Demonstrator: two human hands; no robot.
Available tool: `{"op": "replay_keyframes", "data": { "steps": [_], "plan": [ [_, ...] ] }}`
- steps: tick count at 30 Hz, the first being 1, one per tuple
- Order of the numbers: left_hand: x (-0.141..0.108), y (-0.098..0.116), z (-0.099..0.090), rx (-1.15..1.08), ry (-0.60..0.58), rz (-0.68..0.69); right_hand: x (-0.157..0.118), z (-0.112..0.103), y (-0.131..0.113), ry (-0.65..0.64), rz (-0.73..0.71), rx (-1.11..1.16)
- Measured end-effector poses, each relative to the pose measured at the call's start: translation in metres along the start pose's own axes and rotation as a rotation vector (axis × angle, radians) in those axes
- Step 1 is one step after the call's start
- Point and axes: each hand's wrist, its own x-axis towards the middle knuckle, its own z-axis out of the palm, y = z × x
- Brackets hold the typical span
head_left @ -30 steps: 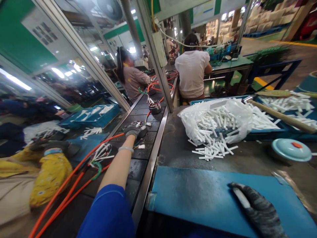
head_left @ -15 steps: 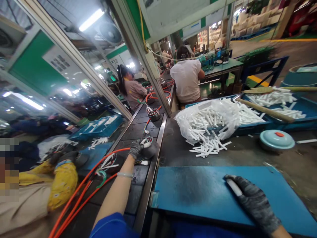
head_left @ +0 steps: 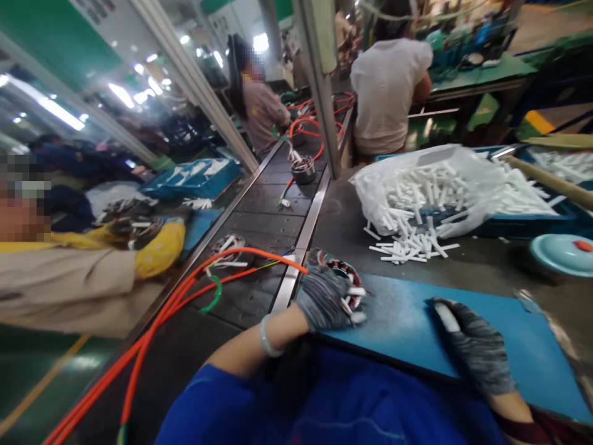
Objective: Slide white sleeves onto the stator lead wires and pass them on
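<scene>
My left hand (head_left: 325, 298), in a grey knit glove, grips a motor stator (head_left: 345, 270) at the left end of the blue mat (head_left: 393, 309). Red windings and white sleeves show on the stator; the hand covers much of it. My right hand (head_left: 479, 346), gloved the same way, rests on the right part of the mat. A short white stick-like piece (head_left: 447, 317) lies between its thumb and fingers. Beside my left arm, orange cables (head_left: 185, 289) run over the conveyor (head_left: 252, 296), where another stator (head_left: 228, 247) with white sleeves sits.
White tubes (head_left: 412, 244) spill from a clear plastic bag (head_left: 370, 185) behind the mat. A light-blue lidded bowl (head_left: 563, 254) stands at right. Farther up the conveyor sits another stator (head_left: 303, 170). A co-worker's yellow sleeve (head_left: 162, 250) is at left; two people work beyond.
My left hand has brought the stator off the conveyor, rightward and toward me, onto the mat. My right hand stays on the mat with the white piece. The view has shifted.
</scene>
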Motion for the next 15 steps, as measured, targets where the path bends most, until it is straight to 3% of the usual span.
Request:
{"op": "replay_keyframes", "data": {
  "steps": [3,6,8,11,13,15],
  "plan": [
    [-0.005,0.023,-0.006,0.033,-0.019,0.218,0.005,-0.005,-0.040,-0.041,-0.233,0.070],
    [-0.011,0.018,-0.045,0.080,-0.001,0.343,0.011,-0.003,-0.084,-0.156,-0.586,0.179],
    [-0.019,0.005,-0.076,0.145,-0.020,0.228,0.016,0.003,-0.107,-0.203,-0.779,0.260],
    [-0.032,-0.011,-0.111,0.252,-0.030,-0.139,0.022,0.017,-0.127,-0.280,-0.917,0.322],
    [-0.043,-0.013,-0.125,0.299,0.115,-0.326,0.024,0.026,-0.130,-0.319,-0.952,0.317],
    [-0.054,-0.009,-0.133,0.345,0.401,-0.395,0.023,0.032,-0.128,-0.309,-0.968,0.298]
  ]
}}
